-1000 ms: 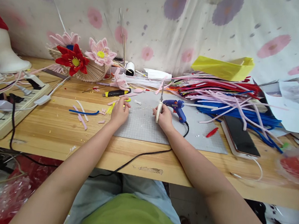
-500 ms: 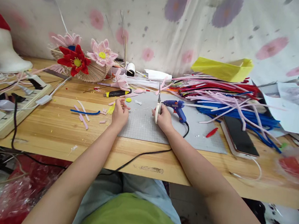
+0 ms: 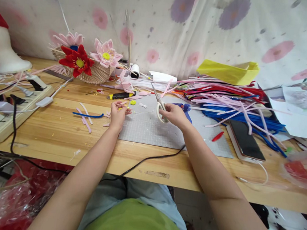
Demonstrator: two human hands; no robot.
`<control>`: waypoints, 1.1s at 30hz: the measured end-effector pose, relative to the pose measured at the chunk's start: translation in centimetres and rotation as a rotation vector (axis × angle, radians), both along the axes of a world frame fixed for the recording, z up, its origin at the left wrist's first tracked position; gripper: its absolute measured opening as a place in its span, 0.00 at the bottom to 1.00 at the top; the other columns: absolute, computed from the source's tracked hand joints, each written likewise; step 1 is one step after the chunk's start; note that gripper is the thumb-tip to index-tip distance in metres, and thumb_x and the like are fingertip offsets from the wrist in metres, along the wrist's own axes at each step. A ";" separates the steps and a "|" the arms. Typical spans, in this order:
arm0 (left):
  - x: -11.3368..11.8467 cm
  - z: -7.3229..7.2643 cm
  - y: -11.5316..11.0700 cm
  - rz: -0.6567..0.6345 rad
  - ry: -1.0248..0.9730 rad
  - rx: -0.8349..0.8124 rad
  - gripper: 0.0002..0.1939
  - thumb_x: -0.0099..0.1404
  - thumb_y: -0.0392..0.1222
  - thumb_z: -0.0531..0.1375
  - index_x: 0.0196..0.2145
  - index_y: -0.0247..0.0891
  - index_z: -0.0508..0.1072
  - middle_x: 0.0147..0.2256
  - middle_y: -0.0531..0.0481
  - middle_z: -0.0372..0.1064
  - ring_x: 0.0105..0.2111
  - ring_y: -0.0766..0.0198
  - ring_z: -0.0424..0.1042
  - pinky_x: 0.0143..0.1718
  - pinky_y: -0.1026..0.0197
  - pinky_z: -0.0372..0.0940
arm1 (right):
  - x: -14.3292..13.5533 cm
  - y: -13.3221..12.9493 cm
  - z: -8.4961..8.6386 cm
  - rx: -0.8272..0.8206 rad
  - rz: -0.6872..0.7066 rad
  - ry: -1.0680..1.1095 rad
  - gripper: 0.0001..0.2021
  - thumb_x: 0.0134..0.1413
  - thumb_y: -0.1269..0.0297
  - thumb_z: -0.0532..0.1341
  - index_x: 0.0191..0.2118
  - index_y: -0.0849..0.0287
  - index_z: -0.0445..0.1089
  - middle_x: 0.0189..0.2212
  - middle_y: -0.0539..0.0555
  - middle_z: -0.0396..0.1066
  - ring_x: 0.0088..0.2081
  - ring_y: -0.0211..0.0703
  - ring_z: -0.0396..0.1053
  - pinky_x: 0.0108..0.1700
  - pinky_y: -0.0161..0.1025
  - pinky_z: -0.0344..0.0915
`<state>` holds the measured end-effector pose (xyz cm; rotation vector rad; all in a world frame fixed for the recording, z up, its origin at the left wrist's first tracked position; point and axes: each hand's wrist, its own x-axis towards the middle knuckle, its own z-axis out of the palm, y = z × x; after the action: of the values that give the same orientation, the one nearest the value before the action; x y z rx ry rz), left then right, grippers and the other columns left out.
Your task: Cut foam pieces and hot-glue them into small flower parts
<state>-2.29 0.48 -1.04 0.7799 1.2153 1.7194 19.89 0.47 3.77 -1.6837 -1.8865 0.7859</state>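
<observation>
White-handled scissors (image 3: 159, 101) are held in my right hand (image 3: 175, 115) above the grey cutting mat (image 3: 146, 130), with the blades pointing up and to the left. My left hand (image 3: 118, 115) is at the mat's left edge, its fingertips pinched on something thin and pale that is too small to make out. A yellow disc (image 3: 133, 102) and a small white piece (image 3: 142, 105) lie just beyond it. Behind my right hand, the blue glue gun (image 3: 188, 113) is partly hidden.
Pink, red and blue stems (image 3: 226, 100) are heaped at the back right, near a phone (image 3: 245, 139). Fuzzy flowers (image 3: 79, 62) stand at the back left, and a power strip (image 3: 13, 115) lies far left. A black cable (image 3: 149, 158) crosses the front.
My right hand has moved right with the scissors, which have tilted to the left and now cover part of the glue gun's place. My left hand has shifted slightly left.
</observation>
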 end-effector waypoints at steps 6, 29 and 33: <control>-0.1 0.0 -0.3 -0.053 -0.029 0.011 0.25 0.41 0.34 0.65 0.36 0.40 0.60 0.25 0.61 0.58 0.23 0.75 0.63 0.28 0.67 0.64 | -1.7 3.4 2.5 0.061 -0.048 -0.319 0.15 0.52 0.55 0.59 0.33 0.63 0.73 0.33 0.60 0.75 0.37 0.46 0.73 0.39 0.37 0.65; 0.0 -0.3 -0.4 -0.114 0.086 -0.015 0.20 0.43 0.31 0.59 0.35 0.40 0.60 0.22 0.61 0.55 0.21 0.72 0.59 0.26 0.67 0.59 | -3.0 8.1 6.7 0.139 0.017 -0.904 0.17 0.52 0.62 0.61 0.48 0.61 0.71 0.46 0.62 0.72 0.47 0.51 0.69 0.45 0.42 0.64; -0.1 -0.4 -0.5 -0.123 0.084 -0.006 0.21 0.42 0.30 0.60 0.35 0.40 0.60 0.22 0.61 0.56 0.21 0.72 0.59 0.26 0.67 0.60 | 0.0 7.3 11.1 0.078 0.103 -0.956 0.14 0.48 0.61 0.65 0.40 0.65 0.74 0.41 0.58 0.73 0.44 0.46 0.69 0.44 0.40 0.61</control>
<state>-2.37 -0.03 -1.47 0.9125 1.2023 1.5961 19.89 7.79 14.85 -2.1217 -2.5584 -0.1415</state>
